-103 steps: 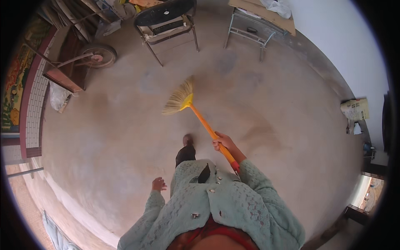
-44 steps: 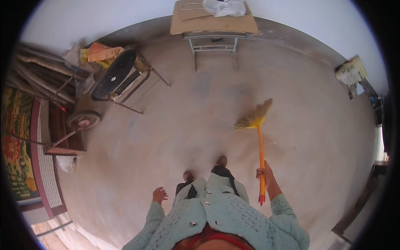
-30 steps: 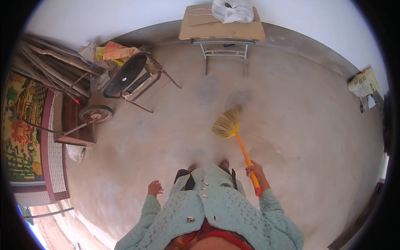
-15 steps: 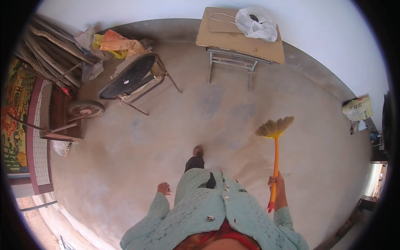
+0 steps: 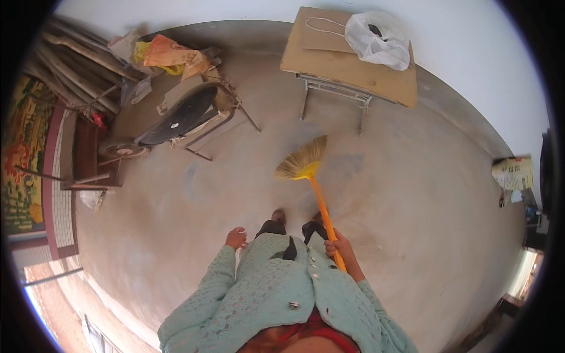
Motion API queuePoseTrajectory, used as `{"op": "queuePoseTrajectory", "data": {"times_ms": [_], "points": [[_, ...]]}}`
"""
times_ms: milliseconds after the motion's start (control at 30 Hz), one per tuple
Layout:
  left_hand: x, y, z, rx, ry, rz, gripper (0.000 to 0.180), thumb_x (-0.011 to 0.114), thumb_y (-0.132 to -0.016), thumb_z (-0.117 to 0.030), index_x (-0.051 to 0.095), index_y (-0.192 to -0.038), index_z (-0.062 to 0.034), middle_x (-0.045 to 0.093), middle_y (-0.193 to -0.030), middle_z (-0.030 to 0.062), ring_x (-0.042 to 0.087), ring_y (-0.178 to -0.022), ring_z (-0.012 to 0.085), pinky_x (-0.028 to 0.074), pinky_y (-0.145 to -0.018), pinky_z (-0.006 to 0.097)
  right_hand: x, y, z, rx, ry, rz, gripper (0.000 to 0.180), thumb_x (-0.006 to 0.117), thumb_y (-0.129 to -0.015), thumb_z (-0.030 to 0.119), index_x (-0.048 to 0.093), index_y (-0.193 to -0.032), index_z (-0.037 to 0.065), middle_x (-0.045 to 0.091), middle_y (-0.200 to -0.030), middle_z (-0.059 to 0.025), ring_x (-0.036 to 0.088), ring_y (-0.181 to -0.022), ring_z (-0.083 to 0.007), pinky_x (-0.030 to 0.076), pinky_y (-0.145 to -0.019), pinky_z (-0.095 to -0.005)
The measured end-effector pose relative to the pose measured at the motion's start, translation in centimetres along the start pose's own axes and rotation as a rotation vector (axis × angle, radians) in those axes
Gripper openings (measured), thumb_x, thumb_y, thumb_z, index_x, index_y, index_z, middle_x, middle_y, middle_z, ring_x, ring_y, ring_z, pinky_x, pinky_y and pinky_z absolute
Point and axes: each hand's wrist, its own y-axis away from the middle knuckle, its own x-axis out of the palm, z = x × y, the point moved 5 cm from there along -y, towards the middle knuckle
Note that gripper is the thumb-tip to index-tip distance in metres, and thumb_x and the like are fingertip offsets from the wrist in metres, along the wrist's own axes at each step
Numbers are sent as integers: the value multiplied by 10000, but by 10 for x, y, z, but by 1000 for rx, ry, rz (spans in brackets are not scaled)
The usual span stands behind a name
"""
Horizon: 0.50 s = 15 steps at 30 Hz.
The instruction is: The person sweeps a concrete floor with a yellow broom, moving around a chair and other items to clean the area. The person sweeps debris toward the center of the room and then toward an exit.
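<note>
Broom near the feet: mind the toes

The right hand is wrapped around the orange handle of a straw broom. The left hand hangs with its fingers a little bent, and nothing shows in it. The broom is out in front, near the middle of the floor, with its bristles pointing toward the far edge. (I cannot tell if they touch down.)

The handle runs right by the right shoe. A step at the wrong time could kick it and cause a trip. Only one hand holds on, so if the bristles snag, the handle could twist loose. A swing pulled in too close could hit the left shoe.

A big swing to the left could bump the folding chair and make it wobble. Bumping the table could be bad too: a white plastic bag sits by its far right corner and could slide off.
</note>
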Motion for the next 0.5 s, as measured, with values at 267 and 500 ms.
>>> {"op": "queuePoseTrajectory", "data": {"times_ms": [267,500], "points": [[-33,66,0,-53,157,-296,351,491,-733,-91,471,-1077,-22,567,-725,124,577,-537,194,482,-422,307,15,3,66,-49,923,8,719,478,-655,-81,209,-1308,59,470,-622,-42,433,-480,-108,369,-434,-238],[-37,75,-41,273,73,-505,284,504,-735,-78,511,-1011,-11,567,-709,86,564,-529,166,456,-450,286,43,6,108,-55,1112,-5,732,468,-646,-62,191,-1312,59,463,-632,-32,440,-482,-103,383,-432,-236]]}}
